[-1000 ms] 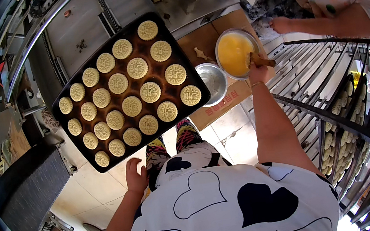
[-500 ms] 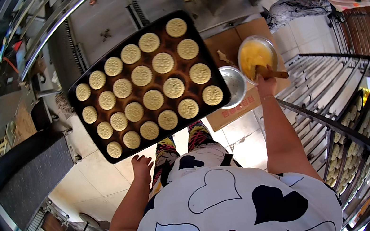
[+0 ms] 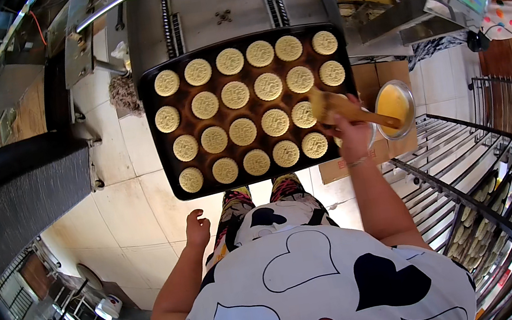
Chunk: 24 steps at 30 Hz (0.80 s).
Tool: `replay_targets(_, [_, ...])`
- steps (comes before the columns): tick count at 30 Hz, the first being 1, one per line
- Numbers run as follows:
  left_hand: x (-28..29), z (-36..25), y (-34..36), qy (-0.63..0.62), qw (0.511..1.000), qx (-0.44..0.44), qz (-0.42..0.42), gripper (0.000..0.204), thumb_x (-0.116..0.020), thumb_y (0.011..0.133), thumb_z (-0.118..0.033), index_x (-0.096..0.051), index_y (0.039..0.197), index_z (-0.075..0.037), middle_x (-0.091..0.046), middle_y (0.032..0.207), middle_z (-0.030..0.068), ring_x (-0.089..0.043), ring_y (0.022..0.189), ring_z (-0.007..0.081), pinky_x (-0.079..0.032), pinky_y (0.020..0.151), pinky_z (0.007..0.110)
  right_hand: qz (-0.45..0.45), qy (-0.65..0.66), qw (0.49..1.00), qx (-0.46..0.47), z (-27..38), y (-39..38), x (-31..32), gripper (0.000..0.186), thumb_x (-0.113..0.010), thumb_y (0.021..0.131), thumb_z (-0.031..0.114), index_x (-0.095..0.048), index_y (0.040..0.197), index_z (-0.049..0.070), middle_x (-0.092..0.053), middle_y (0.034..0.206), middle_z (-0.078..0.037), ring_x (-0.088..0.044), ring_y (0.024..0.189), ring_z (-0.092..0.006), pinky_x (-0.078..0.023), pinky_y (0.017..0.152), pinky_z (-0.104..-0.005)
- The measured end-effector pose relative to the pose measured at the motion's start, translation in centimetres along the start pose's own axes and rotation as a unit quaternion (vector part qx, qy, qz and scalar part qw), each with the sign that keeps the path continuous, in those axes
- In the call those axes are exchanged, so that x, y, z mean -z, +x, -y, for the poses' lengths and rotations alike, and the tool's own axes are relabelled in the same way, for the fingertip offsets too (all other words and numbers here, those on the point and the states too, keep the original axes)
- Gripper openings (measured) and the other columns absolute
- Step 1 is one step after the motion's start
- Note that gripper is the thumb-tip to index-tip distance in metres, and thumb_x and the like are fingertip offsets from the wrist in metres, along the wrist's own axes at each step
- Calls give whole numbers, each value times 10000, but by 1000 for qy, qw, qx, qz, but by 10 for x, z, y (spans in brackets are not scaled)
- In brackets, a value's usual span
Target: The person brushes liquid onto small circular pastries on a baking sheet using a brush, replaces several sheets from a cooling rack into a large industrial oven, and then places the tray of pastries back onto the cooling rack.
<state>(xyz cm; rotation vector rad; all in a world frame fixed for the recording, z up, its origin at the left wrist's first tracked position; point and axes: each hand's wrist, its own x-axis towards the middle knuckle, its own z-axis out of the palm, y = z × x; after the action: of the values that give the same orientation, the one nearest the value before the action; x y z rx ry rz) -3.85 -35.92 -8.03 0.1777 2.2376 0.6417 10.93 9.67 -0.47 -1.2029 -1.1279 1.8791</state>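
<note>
One L hand nr lower-L corner of tray, not touching; fingers loosely bent, nothing held. Tray: dark, ctr of view, bearing four rows of round stamped cookies, all visible ones lying flat; a few at R end partly hidden. Brush over R part of tray, bristles to L above cookies; contact w/ same cannot be determined. R hand pinching brush handle, fingers closed on it. Bowl w/ yellow liquid just R of hand, on cardboard. Metal rack at R; pale pcs there, detail unclear.
</note>
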Motion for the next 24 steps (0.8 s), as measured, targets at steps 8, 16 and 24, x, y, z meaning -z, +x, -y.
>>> replay_targets(8, [31, 26, -6, -40, 998, 32, 30, 321, -546, 770, -69, -522, 1081, 8, -552, 1065, 136, -590, 824, 208, -472, 747, 307, 105, -127, 985, -42, -83, -58, -120, 595, -627, 787, 63, -367, 1320, 15, -567, 1104, -73, -573, 949, -152, -484, 776, -272])
replay_targets(16, [57, 48, 2, -47, 998, 25, 37, 332, -558, 760, -79, -531, 1082, -2, -555, 1056, 127, -589, 823, 210, -476, 746, 308, -81, -240, 960, 121, -45, -9, -35, 472, -596, 801, 56, -443, 1244, -1, -606, 1046, -98, -607, 753, -125, -503, 551, -224])
replay_targets(24, [80, 30, 13, -59, 997, 5, 50, 317, -559, 767, -84, -531, 1075, -13, -576, 1043, 117, -584, 822, 201, -471, 747, 302, 145, -261, 953, 58, -105, -97, -208, 586, -637, 780, 187, -403, 1284, 2, -621, 1002, -130, -603, 858, -187, -475, 770, -313])
